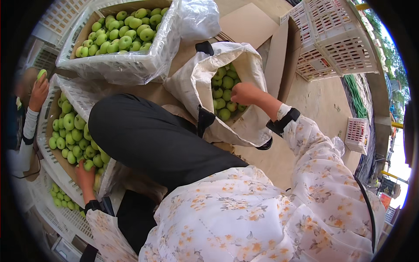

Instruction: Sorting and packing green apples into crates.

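Note:
My right hand (246,94) reaches into the mouth of a white woven sack (204,77), its fingers curled over the green apples (228,82) inside; whether it holds one is hidden. At the left, my left hand (85,175) has its fingers around a green apple (88,165) at the near end of a white plastic crate (67,180) lined with cardboard and clear film. More green apples (69,121) fill that crate. My legs, in black trousers, lie between the crate and the sack.
A second lined crate (108,64) of apples stands at the upper left. Cardboard sheets (248,21) lie behind the sack, with white crates (330,36) at the upper right. Another person's hand (39,91) holds an apple at the far left, above a lower crate (62,219).

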The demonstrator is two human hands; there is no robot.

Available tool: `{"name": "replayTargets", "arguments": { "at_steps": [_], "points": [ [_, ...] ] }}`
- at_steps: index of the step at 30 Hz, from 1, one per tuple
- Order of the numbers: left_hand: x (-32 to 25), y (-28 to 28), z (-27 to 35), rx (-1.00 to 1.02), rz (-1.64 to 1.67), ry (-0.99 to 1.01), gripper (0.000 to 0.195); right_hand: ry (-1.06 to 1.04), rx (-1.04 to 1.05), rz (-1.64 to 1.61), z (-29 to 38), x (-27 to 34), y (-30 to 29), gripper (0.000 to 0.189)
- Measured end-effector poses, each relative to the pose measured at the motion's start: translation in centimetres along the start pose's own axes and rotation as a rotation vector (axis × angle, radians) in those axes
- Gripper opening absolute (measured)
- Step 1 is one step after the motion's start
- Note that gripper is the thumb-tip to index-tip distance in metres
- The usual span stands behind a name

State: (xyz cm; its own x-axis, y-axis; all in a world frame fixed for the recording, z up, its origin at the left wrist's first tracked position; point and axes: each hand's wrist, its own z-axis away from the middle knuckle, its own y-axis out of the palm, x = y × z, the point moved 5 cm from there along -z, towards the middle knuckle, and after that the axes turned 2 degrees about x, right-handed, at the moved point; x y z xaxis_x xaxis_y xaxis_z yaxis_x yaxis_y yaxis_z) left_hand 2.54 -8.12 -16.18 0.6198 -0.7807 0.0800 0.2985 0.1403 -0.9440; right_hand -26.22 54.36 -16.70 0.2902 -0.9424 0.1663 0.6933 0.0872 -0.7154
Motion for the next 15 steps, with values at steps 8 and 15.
{"name": "replayTargets", "arguments": {
  "at_steps": [8, 15],
  "points": [
    [1.2, 0.8, 0.0, -0.015, -0.004, -0.046, 0.059, 0.132, -0.082, -0.026, -7.1, -3.2, 11.5, 0.022],
    [1.0, 1.5, -0.2, -0.174, 0.295, 0.074, 0.054, 0.184, -0.483, -0.065, -7.0, -0.7, 15.2, 0.053]
  ]
}}
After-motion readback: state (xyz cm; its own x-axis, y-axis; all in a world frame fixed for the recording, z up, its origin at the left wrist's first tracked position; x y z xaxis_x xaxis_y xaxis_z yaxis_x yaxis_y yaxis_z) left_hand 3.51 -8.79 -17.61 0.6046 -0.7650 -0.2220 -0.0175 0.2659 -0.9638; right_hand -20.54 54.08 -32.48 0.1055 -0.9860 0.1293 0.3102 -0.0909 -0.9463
